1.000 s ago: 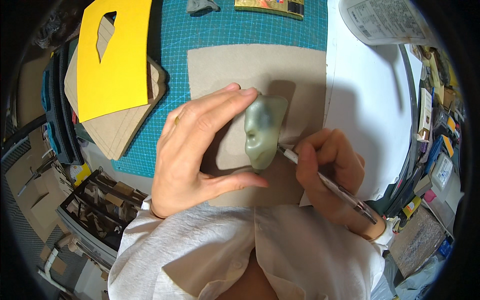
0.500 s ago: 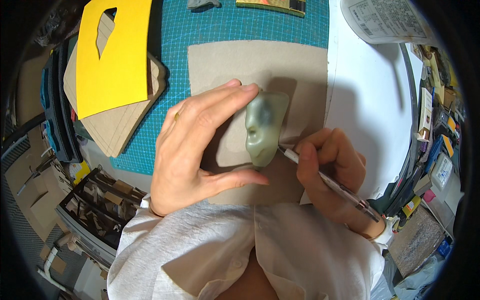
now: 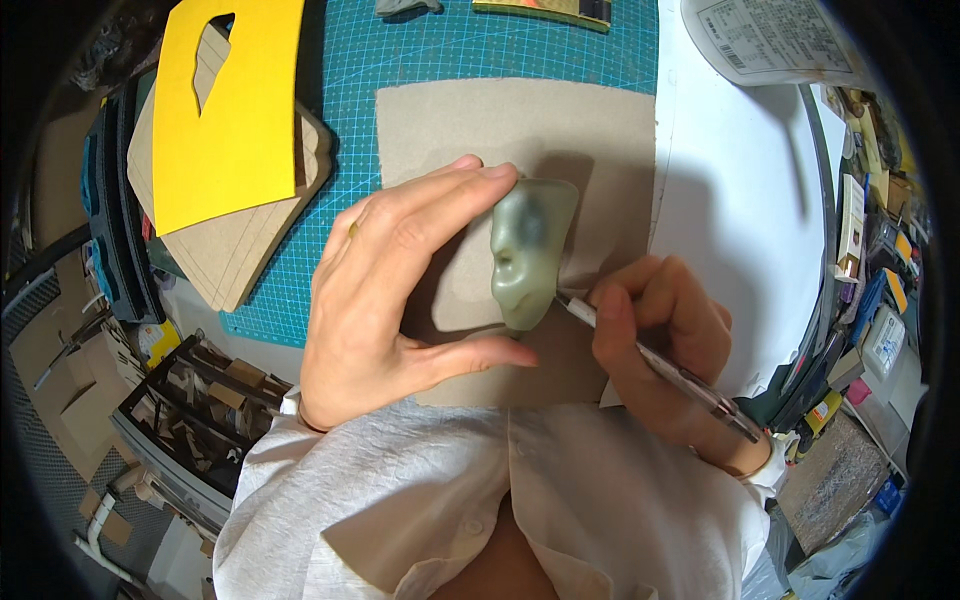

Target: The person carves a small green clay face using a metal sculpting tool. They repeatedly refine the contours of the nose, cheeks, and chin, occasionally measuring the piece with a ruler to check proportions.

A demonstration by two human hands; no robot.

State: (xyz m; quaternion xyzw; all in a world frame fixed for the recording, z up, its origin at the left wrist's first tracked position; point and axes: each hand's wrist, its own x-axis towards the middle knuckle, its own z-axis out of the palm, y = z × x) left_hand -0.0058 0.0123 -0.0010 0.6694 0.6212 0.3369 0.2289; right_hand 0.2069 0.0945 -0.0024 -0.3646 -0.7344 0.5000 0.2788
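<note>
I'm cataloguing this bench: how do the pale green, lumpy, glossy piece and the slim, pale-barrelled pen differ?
The pale green, lumpy, glossy piece is broad and irregular; the slim, pale-barrelled pen is narrow and straight. The piece sits between fingers and thumb of the left hand, while the pen slants through the right hand. Both are longer than wide.

We are seeing a smooth, glossy, stone-like finish on the green carved piece (image 3: 527, 265), its curves catching soft highlights. On the pen (image 3: 668, 375) we are noticing shiny plastic, while the brown sheet (image 3: 515, 115) is showing matt cardboard. We are finding a dull, plastic-looking surface on the cutting mat (image 3: 440, 55), an even matt face on the yellow sheet (image 3: 225, 165), smooth plastic on the white container (image 3: 770, 45), and creased, lightly textured cloth on the shirt (image 3: 370, 500)
</note>
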